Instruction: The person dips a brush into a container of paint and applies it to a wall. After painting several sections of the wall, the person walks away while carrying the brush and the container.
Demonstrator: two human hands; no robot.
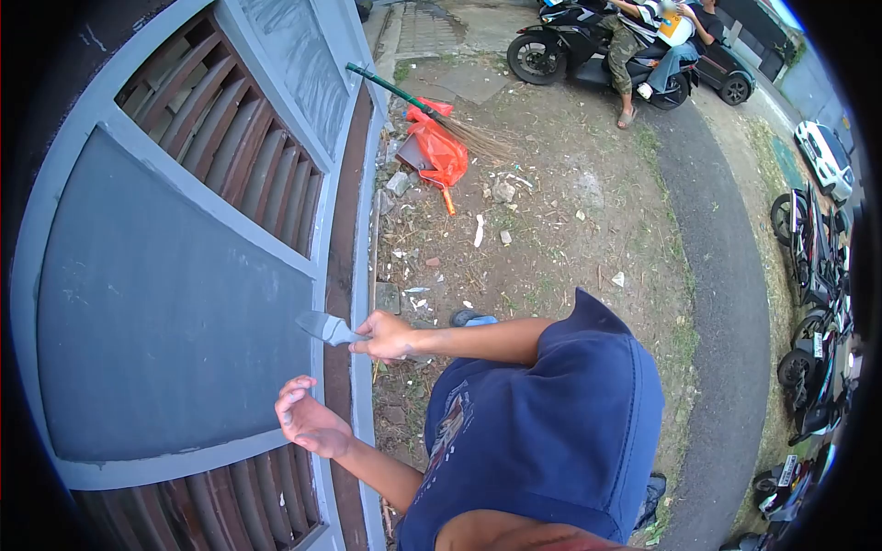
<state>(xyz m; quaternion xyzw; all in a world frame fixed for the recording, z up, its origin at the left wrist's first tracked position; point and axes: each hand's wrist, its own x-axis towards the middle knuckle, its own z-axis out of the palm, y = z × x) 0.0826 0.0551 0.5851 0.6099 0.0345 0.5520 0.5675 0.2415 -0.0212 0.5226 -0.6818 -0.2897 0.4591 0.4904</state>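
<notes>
A paintbrush (323,326) with grey-coated bristles is gripped in my right hand (388,337), its fingers pinched round the handle end. The bristles point left and overlap the edge of a grey panel (175,303) set in a lighter grey frame. My left hand (312,422) is held palm up with loosely curled fingers and nothing in it. It is below the brush in the view, in front of the frame's lower part. Grey smudges mark its fingers.
Brown slats (220,119) fill openings in the frame. A broom (432,112) with a green handle lies by a red plastic bag (436,151) on littered dirt. Two people sit on a black motorbike (588,55) at the top. Parked motorbikes (808,358) line the right side beyond a paved path (726,321).
</notes>
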